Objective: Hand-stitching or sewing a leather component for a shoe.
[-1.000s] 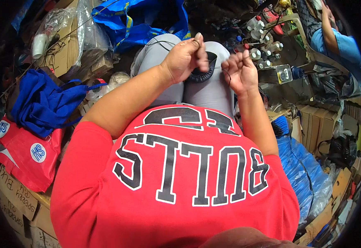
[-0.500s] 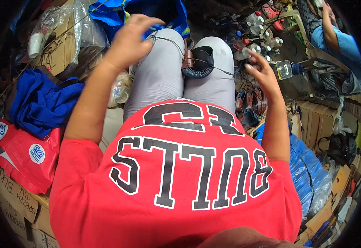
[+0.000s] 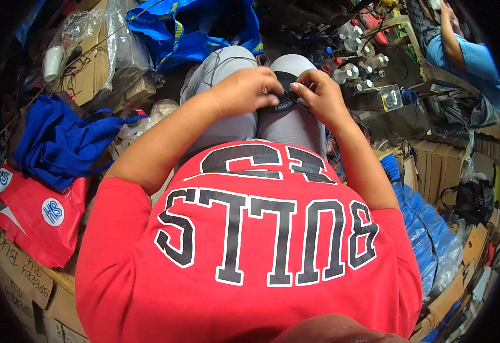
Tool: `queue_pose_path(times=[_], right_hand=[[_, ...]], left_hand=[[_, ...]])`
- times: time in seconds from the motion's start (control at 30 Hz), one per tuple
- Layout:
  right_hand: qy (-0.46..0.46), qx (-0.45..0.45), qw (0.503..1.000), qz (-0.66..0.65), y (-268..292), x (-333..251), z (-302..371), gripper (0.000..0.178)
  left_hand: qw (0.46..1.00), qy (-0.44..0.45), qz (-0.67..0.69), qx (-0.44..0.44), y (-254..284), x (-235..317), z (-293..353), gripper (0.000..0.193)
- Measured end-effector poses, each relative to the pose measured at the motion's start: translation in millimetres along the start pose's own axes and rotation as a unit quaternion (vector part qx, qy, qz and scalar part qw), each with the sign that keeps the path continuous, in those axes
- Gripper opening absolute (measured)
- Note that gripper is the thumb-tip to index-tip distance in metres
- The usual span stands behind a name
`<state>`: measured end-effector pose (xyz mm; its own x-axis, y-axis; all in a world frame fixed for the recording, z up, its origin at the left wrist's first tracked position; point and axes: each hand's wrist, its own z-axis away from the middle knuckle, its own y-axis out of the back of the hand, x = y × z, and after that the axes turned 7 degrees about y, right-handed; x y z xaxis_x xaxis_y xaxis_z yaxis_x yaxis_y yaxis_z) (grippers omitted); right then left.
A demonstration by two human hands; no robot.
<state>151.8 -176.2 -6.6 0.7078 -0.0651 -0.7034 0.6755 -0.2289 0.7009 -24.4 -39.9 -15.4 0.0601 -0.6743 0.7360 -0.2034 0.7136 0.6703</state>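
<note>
A black and brown leather shoe upper point(image 3: 285, 105) with a ribbed, padded edge lies across my grey-trousered thighs, mostly hidden by my fingers. My left hand point(image 3: 253, 88) is closed at its left side, thumb and fingers curled in on its edge. From the right, my right hand point(image 3: 320, 96) pinches over the same piece, thumb and forefinger together; whatever small thing is between them is too small to make out. A dark thread point(image 3: 218, 54) trails in a loop over my left knee.
A blue bag point(image 3: 173, 43) gapes beyond my left knee. Several bottles point(image 3: 350, 43) stand past my right knee, near a yellow-labelled clear container point(image 3: 391, 98). Blue cloth point(image 3: 61, 140) lies over a red bag point(image 3: 47, 223) at left. Another person's arm point(image 3: 453, 43) shows at upper right.
Both hands have come inward from wide apart and now meet over the shoe upper. The thread, earlier stretched across both thighs, now hangs loosely on the left knee.
</note>
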Motion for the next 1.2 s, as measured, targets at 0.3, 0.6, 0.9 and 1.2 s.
queue_pose_path(times=[0.3,0.6,0.9,1.2], right_hand=[[-0.117,-0.135,0.982,-0.057,12,-24,18,0.027],[-0.171,-0.014,0.953,-0.25,59,-42,58,0.016],[-0.054,-0.029,0.998,-0.002,24,-27,41,0.02],[-0.073,-0.042,0.995,0.052,20,-34,32,0.019]], left_hand=[[0.996,0.069,0.042,-0.032,-11,-8,-52,0.019],[0.974,0.127,0.153,-0.109,-6,-22,-61,0.018],[0.922,0.161,0.279,-0.216,5,-26,-63,0.023],[0.916,0.178,0.281,-0.222,6,-27,-62,0.024]])
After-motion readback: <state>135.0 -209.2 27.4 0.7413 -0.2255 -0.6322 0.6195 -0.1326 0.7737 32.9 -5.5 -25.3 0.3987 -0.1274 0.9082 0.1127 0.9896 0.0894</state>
